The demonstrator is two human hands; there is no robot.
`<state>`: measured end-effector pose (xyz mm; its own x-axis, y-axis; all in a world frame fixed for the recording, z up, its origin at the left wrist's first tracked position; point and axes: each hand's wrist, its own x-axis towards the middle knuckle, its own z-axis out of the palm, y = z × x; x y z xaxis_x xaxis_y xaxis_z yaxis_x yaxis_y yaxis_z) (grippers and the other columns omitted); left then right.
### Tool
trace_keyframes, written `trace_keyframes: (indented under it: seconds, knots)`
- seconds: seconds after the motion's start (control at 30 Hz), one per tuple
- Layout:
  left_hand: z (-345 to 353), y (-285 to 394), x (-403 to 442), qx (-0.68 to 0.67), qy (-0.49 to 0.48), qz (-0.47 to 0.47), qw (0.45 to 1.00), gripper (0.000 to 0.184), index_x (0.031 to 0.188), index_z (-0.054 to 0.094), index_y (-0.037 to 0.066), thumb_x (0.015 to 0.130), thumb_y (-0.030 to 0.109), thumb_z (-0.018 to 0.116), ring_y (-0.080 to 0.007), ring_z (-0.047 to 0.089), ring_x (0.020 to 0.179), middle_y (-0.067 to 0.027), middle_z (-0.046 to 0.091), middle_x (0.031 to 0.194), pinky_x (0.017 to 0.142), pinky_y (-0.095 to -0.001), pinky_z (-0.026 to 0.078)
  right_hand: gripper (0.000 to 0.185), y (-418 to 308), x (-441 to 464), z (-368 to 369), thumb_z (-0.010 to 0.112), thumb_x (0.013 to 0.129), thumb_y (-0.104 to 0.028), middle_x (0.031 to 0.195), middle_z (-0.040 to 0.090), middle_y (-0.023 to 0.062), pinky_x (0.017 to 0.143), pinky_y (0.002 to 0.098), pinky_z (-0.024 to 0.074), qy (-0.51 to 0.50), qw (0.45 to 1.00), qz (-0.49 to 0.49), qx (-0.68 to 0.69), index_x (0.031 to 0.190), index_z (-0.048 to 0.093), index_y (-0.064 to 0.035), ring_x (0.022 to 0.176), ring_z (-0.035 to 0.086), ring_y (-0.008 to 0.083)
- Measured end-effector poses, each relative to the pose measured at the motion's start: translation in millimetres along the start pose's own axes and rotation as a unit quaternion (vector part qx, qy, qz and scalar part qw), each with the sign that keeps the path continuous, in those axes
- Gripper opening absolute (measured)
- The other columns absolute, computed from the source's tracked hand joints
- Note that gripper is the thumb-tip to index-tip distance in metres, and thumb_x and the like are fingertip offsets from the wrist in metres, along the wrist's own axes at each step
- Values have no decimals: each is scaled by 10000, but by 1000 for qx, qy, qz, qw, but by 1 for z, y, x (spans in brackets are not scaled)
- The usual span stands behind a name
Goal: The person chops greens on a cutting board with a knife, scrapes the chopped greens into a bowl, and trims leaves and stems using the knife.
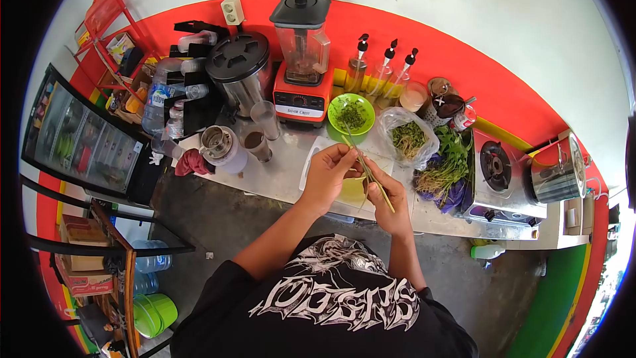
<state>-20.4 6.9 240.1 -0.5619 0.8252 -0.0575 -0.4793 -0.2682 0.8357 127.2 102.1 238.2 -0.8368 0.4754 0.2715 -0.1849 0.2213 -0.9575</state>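
My left hand point(329, 176) is closed, its thumb and fingertips pinching a thin green herb stem. My right hand point(391, 204) is closed around green stalks point(380, 189) that slant up past the left fingertips. A thin greyish length lies along them; I cannot tell whether it is a blade or a stem. Just beyond the hands, a lime-green bowl point(368, 119) holds small picked leaves point(351, 115). Beneath the hands are a white board point(311, 162) and something yellow-green point(352, 190), partly hidden. To the right are a clear plastic bag point(391, 119) of greens and a leafy rooted bunch point(447, 166) on purple wrapping.
A red blender point(303, 93), a steel urn point(242, 73) and pump bottles point(356, 73) line the wall. Cups point(257, 144), a white jug point(225, 152) and a red cloth point(192, 162) stand left. At right are a gas stove point(497, 172) and a steel pot point(560, 169).
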Motion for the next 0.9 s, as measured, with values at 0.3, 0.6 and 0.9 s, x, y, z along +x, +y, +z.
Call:
trace_keyframes:
  seconds: [0.3, 0.6, 0.9]
  knots:
    - [0, -4, 2, 11, -26, 0, 1000, 163, 1050, 692, 50, 1015, 204, 652, -88, 674, 869, -7, 704, 984, 783, -236, 549, 459, -7, 1, -1, 535, 1032, -122, 1309, 668, 146, 1000, 309, 446, 14, 998, 50, 36, 1469, 513, 18, 1149, 603, 169]
    - [-1, 0, 7, 16, 1, -11, 1000, 163, 1059, 665, 61, 1015, 216, 648, -81, 674, 861, -2, 696, 987, 789, -235, 548, 492, -2, 3, 2, 546, 1063, -198, 919, 543, -43, 625, 213, 325, 19, 998, 37, 51, 1507, 470, 0, 721, 394, 47]
    - [4, -5, 7, 6, -10, -16, 1000, 149, 1042, 671, 58, 1012, 202, 648, -85, 673, 866, -5, 701, 956, 809, -251, 553, 468, -2, 6, 0, 557, 1034, -126, 1208, 671, 61, 892, 254, 449, 30, 997, 63, 36, 1484, 508, -8, 975, 547, 101]
